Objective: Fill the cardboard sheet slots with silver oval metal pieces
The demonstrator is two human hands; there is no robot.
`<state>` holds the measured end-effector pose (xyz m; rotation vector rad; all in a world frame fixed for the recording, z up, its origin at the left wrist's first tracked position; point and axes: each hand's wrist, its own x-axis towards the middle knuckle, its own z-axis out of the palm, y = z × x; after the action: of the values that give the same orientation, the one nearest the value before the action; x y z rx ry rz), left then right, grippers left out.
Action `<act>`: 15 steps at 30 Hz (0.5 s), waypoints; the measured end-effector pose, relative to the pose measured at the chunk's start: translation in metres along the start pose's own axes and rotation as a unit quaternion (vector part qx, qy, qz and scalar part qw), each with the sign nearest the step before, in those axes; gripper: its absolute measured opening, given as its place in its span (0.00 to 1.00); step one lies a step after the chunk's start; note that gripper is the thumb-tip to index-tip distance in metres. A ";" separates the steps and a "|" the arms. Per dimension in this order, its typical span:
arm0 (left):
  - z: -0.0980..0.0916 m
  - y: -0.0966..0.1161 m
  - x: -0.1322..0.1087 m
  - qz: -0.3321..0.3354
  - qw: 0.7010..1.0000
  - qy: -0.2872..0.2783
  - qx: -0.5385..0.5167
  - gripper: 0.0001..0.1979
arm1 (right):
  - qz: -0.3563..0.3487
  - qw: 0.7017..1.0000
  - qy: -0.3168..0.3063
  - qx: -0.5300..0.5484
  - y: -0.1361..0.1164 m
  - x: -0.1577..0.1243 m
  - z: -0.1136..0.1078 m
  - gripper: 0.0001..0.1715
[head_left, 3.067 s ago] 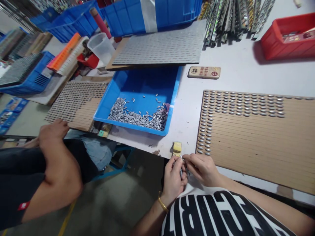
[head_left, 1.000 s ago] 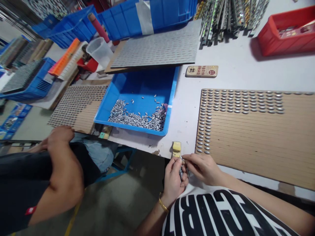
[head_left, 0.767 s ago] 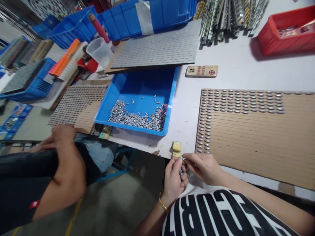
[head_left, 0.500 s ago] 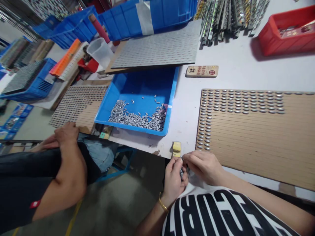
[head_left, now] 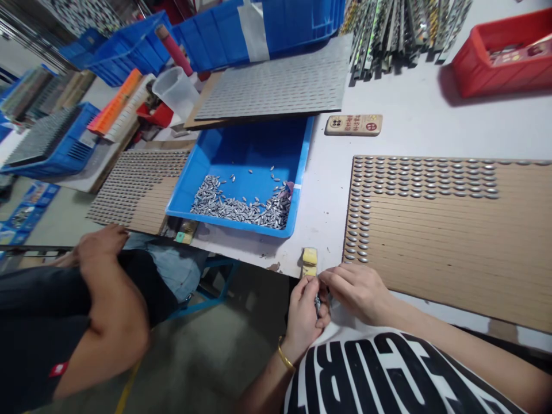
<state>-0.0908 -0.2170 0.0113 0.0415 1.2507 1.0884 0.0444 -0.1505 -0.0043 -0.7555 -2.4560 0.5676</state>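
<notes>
My left hand (head_left: 302,313) is closed at the table's front edge, with small silver spindle-shaped pieces (head_left: 318,305) partly showing inside the curled fingers. Close beside it my right hand (head_left: 360,290) is closed, its fingertips brought together at the left thumb. Whatever those fingertips pinch is too small and too hidden to name. Just beyond both hands a yellow block (head_left: 309,256) sits on the edge. To the right lies a grooved brown board (head_left: 452,247) with rows of silver pieces along its far side and down its left side.
A blue tray (head_left: 304,167) of loose silver pieces stands left of my hands, partly under a grey slotted board (head_left: 276,86). A wooden tag (head_left: 353,125) and a red bin (head_left: 500,69) lie farther back. On the left, a co-worker's arm (head_left: 114,310) is beside another board (head_left: 149,201).
My hands have stayed almost where they were, still together at the edge. The co-worker's hand and forearm have shifted a little left and down, away from their board.
</notes>
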 end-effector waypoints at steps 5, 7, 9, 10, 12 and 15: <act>0.000 0.001 0.001 -0.009 1.000 -0.013 -0.015 0.18 | -0.021 1.000 -0.010 -0.019 0.003 -0.001 0.002 0.11; 0.000 0.002 0.001 -0.014 1.000 -0.014 -0.022 0.18 | -0.024 1.000 -0.001 -0.019 0.003 -0.001 0.003 0.11; 0.000 0.003 0.001 -0.019 0.999 -0.012 -0.025 0.19 | -0.021 1.000 0.013 -0.012 0.002 0.000 0.004 0.12; 0.000 0.003 0.001 -0.021 0.999 -0.013 -0.026 0.19 | -0.021 1.000 0.019 -0.006 0.002 0.000 0.005 0.12; 0.000 0.004 0.000 -0.026 0.999 -0.014 -0.030 0.19 | -0.023 0.999 0.026 0.006 0.001 0.000 0.006 0.12; 0.000 0.005 0.000 -0.032 0.999 -0.010 -0.042 0.20 | -0.022 0.999 0.031 0.012 0.001 0.000 0.007 0.12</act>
<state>-0.0935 -0.2146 0.0142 -0.0498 1.1794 1.0815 0.0405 -0.1514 -0.0107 -0.6972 -2.3996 0.5472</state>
